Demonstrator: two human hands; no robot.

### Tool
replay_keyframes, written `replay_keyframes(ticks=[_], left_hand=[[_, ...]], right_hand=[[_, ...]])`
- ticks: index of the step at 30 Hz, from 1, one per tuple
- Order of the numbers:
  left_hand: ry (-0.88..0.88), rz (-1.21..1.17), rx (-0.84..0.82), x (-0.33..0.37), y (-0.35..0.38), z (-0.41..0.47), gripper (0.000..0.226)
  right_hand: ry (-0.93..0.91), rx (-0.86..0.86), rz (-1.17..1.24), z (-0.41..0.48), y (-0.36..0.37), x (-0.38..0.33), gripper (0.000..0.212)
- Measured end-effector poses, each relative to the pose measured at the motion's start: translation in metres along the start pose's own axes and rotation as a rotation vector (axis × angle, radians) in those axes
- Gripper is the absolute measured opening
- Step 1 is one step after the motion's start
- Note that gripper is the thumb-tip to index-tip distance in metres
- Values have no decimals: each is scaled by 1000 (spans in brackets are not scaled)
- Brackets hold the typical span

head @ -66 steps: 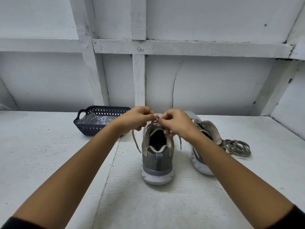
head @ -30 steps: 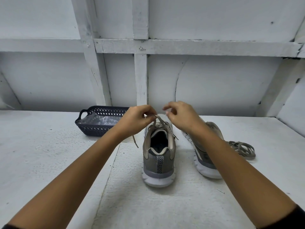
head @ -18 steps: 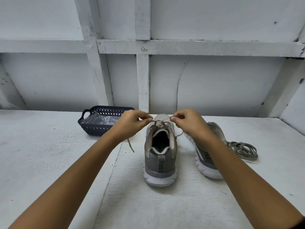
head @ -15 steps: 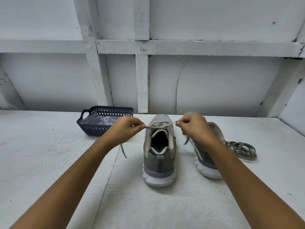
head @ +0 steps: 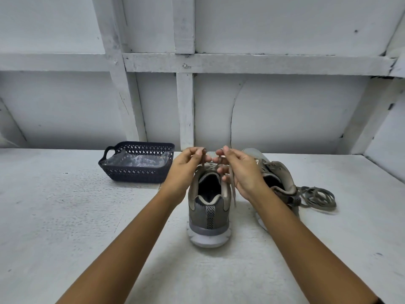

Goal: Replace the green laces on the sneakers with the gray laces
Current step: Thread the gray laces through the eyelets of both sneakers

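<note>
**Left hand (head: 186, 166) and right hand (head: 242, 171) each pinch a lace end over the near sneaker**

Both hands are raised close together just above the tongue of the near sneaker (head: 209, 208). The fingers of each are curled, and thumb and forefinger nip a strand of the beige-grey lace (head: 233, 189). One loose tail hangs from the right hand down past the shoe's collar.

A dark openwork basket (head: 131, 174) stands to the left, near the wall (head: 285, 117), with crumpled clear plastic (head: 135, 160) lying in it. To the right, the second sneaker (head: 279, 176) is partly hidden behind the right forearm (head: 295, 233). Loose laces (head: 317, 197) of a dull grey-green lie in a tangled heap just beside it on the white table (head: 65, 216).

The near sneaker stands upright on its sole in the middle of the table, its heel toward the camera and its toe toward the wall, so its long axis runs straight away from the person. The second sneaker is turned somewhat off that line.
</note>
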State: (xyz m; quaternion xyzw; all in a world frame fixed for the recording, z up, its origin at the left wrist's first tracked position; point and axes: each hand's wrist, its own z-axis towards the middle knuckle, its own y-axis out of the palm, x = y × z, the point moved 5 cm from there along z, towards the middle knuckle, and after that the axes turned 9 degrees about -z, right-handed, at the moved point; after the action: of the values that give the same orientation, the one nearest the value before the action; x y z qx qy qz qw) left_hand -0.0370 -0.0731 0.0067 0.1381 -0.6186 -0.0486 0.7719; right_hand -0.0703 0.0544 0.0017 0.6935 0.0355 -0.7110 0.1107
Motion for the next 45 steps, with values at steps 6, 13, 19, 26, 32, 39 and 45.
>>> replay_keyframes(ticks=[6,13,19,26,32,39,45], left_hand=[[8,145,-146,-2,2,3,30],[-76,179,-245,2,-1,7,17],[-115,200,-177,4,-5,13,45],[7,225,-77,1,1,11,21],[556,887,-23,0,1,9,22],[671,1377,-9,12,11,8,27],[-127,416,-133,5,-3,20,20]], right_hand=[[-99,24,-371,0,2,-7,31],[-120,-24,-422,0,0,-9,22],[-156,-149,-366,3,2,-7,17],[-138,-134,-385,2,1,-9,14],[48,-6,-327,11,2,-5,28],[10,30,-379,15,0,-12,24],[-230,2,-784,-1,-3,-24,45]])
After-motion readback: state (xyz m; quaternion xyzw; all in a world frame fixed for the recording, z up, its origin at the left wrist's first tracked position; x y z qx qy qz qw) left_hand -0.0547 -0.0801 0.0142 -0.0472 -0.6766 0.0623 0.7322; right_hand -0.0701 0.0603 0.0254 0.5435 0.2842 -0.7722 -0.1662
